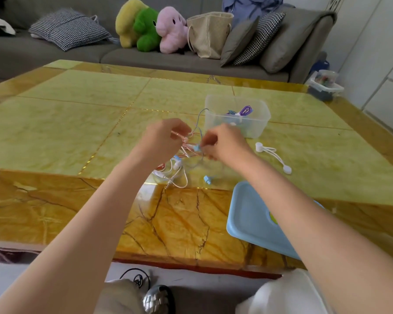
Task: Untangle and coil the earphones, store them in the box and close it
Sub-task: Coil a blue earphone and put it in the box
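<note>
Mid-table [77, 105]: left hand [162, 138] pinching pink cable [186, 146], right hand [225, 141] pinching blue earphones [196, 148]. Beyond, just right: open box [256, 130]. Near edge, right: lid [252, 220]. White earphones [273, 156] between.

Box [254, 129] top open; lid [256, 220] near-right, white tie [273, 155] between.

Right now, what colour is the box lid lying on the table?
Light blue; the lid shows in the head view, near the right forearm.
</note>
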`<state>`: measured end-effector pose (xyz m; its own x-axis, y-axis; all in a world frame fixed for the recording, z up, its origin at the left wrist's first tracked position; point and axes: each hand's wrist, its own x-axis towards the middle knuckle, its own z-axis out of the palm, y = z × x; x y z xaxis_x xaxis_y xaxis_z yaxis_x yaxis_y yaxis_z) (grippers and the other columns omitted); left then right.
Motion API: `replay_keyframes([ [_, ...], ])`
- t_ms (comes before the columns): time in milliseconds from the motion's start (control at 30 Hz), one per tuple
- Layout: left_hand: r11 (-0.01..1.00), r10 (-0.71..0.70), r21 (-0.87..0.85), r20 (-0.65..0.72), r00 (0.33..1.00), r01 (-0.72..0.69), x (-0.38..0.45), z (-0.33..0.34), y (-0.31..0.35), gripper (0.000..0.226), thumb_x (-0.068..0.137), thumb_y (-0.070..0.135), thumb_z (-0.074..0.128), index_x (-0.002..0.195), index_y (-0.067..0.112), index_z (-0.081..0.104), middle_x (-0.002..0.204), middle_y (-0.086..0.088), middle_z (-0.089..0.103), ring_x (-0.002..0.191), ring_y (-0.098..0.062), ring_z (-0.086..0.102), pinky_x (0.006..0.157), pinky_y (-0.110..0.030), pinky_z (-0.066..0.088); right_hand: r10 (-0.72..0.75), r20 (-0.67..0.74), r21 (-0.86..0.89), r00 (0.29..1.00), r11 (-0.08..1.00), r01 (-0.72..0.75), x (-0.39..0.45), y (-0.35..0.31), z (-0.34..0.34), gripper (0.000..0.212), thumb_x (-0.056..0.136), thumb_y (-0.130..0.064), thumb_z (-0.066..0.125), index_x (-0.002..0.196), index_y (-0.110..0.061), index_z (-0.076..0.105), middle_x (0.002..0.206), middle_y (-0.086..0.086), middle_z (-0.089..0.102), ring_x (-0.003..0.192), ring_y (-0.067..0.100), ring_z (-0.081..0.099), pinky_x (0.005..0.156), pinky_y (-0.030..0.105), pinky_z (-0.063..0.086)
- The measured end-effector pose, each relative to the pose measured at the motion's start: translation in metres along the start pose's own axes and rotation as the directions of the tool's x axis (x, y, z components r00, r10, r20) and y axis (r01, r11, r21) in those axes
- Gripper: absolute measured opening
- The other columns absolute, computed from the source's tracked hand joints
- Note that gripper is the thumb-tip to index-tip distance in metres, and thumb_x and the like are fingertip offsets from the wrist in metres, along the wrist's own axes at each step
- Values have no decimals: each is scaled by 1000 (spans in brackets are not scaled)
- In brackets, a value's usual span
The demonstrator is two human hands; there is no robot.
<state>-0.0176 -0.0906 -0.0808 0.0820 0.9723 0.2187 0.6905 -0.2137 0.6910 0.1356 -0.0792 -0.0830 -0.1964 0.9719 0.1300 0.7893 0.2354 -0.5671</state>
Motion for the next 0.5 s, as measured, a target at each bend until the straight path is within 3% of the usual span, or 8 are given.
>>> replay_keyframes([
  [100,987,57,-150,35,998,-51,2,1,15,32,85,-5,51,103,18,63,97,7,63,83,-7,56,59,-9,42,-26,-181,304,983,949,81,5,-15,-30,12,80,4,63,82,-5,71,61,4,64,41,-1,53,50,14,47],
  [167,968,77,-239,10,997,-73,2,1,20,25,86,-1,56,98,20,62,88,8,61,73,-2,52,60,-12,42,0,-255,521,967,843,138,4,-27,-49,13,82,6,61,80,-6,66,59,4,61,42,2,55,47,15,46],
  [267,955,71,-287,-20,997,-74,2,1,25,16,88,9,60,98,21,65,77,12,59,60,3,47,56,-7,37,80,-280,731,957,664,158,0,-41,-71,16,86,4,58,78,-9,62,65,4,60,44,4,57,44,16,44],
  [367,935,58,-350,8,998,-51,0,4,32,15,89,14,60,85,26,68,79,3,62,68,-12,46,61,-20,36,181,-247,819,952,564,105,-5,-43,-75,13,88,-1,58,81,-12,61,69,4,58,38,6,51,37,16,34],
  [433,922,44,-385,21,999,-32,-2,7,39,14,91,17,57,84,19,69,70,5,60,63,-13,40,53,-20,30,260,-271,817,927,572,78,-8,-36,-75,12,89,-6,58,81,-14,60,67,1,57,34,5,40,34,15,26],
  [500,888,16,-459,13,1000,-8,-3,8,46,20,93,17,54,78,22,67,59,11,56,59,-11,40,56,-19,33,347,-311,812,885,582,57,-13,-26,-78,13,89,-8,58,79,-16,59,65,0,54,32,4,32,32,14,22],
])
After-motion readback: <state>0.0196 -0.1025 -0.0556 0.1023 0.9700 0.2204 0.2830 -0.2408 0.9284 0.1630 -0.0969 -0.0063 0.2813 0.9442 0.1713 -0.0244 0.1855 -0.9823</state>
